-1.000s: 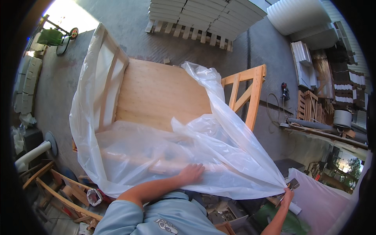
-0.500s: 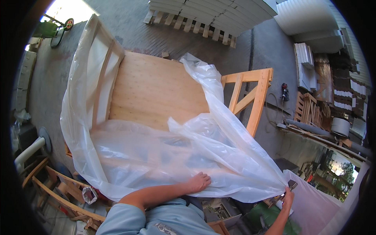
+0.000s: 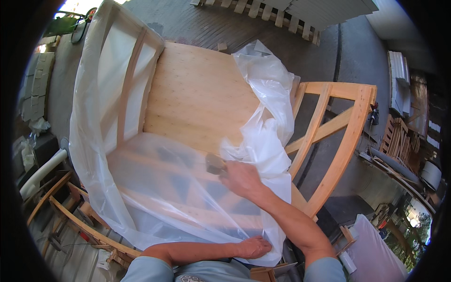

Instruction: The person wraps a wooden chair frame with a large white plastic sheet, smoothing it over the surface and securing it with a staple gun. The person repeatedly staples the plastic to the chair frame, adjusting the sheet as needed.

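Note:
A wooden frame with a plywood panel [image 3: 202, 94] lies in front of me, draped in translucent plastic sheet [image 3: 164, 174]. At the near edge, my left hand [image 3: 256, 247] rests low on the sheet with its fingers curled onto the plastic. My right hand [image 3: 242, 178] reaches over the middle of the frame, closed round a short hand tool [image 3: 215, 164] with a dark, flat, blocky head; motion blurs it and its exact kind is unclear. The head is over the border between plywood and plastic. Bunched plastic lies along the panel's right side.
A bare slatted wooden side frame [image 3: 340, 160] sticks out to the right. Curved wooden frames [image 3: 84, 230] stand at the lower left beside a white tube [image 3: 44, 174]. White stacked boards on a pallet [image 3: 282, 19] are at the far side. Pinkish sheeting [image 3: 371, 254] hangs lower right.
My right hand has moved from the far lower right, where it was at the sheet's corner, to the middle with the tool. The plastic on the right is now gathered inward, exposing more side frame.

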{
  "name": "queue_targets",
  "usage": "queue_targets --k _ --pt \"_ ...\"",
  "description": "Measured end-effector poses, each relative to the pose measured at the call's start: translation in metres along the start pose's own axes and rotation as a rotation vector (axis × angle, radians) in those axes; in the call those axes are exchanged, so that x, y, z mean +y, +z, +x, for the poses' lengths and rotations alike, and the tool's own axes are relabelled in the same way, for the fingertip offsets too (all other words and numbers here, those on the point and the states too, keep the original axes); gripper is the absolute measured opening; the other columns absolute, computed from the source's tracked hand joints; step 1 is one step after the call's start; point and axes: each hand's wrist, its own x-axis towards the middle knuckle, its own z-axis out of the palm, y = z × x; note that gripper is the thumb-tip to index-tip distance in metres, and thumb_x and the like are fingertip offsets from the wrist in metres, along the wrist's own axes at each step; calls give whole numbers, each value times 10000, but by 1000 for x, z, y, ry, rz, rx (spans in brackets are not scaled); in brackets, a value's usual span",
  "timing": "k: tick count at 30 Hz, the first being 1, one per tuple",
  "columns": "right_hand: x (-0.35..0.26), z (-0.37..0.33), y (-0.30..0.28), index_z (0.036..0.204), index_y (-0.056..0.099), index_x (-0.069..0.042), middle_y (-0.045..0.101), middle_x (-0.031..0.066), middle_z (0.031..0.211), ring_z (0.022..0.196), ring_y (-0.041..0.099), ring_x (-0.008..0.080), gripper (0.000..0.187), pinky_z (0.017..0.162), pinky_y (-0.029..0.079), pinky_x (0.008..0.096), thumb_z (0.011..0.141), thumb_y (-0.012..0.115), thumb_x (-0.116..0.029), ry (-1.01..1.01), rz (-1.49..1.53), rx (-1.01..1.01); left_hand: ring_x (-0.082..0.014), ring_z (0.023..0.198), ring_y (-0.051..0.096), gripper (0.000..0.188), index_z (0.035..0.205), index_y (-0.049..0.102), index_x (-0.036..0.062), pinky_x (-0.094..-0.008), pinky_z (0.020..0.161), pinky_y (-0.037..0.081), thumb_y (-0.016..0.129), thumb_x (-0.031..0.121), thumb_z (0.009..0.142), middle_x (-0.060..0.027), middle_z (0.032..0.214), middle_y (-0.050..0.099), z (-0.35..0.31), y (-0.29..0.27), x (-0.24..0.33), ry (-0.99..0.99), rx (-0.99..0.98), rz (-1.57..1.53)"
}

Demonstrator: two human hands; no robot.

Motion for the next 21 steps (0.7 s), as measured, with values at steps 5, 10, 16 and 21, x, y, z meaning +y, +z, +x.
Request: queue_targets --k 5,10,16,21 --pt "63 95 144 955 656 16 680 229 946 899 660 381 335 783 511 462 830 590 -288 236 129 -206 -395 1157 521 381 1233 533 28 -463 1004 414 502 107 862 -211 1200 583 3 20 -20 1 55 -101" --pt "238 38 238 984 696 47 679 260 992 939 663 403 302 896 499 463 859 527 -170 264 -258 336 -309 1076 578 227 1008 632 44 -412 1005 407 543 120 813 -144 1085 638 -6 12 -26 75 -106 -99" --pt "364 -12 192 1013 670 30 676 251 992 924 659 399 314 861 506 462 833 534 -189 862 58 20 -221 973 612 134 833 655 79 -351 927 426 559 156 782 -78 946 658 -2 6 -28 82 -241 -41" --pt "364 39 173 1036 648 17 673 244 991 912 656 396 334 833 511 462 811 540 -205 722 18 -93 -237 961 617 184 927 649 69 -361 897 447 543 178 824 -94 959 653 6 17 -46 32 -351 -20"
